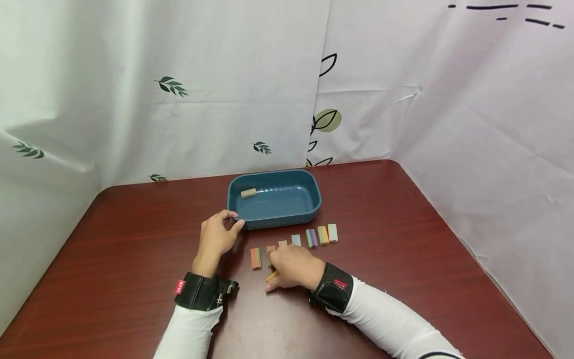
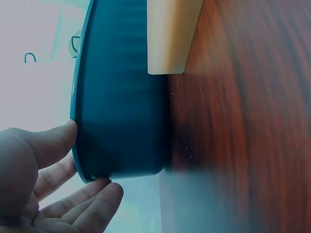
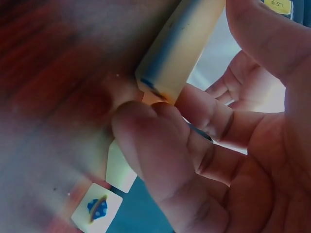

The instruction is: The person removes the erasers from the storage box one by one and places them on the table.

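Observation:
A blue rectangular tub (image 1: 274, 219) stands at the back of the table, a beige stick (image 1: 248, 193) lying inside it. My left hand (image 1: 218, 234) grips the tub's near-left corner; in the left wrist view the thumb (image 2: 60, 138) presses the rim and the fingers curl behind the corner. Lower down, my right hand (image 1: 292, 268) holds a yellowish oblong block (image 1: 271, 275) between thumb and fingers. The right wrist view shows that block (image 3: 180, 48) close up, cream with a blue side, fingertips (image 3: 141, 121) at its end. The hand partly hides the row of blocks behind it.
Several small two-coloured blocks form a row before the tub, from an orange-green block (image 1: 255, 259) to a pale one (image 1: 332, 233). One block end (image 3: 97, 208) carries a blue printed picture. White printed curtains (image 1: 215, 119) stand behind the dark red table (image 1: 134, 259).

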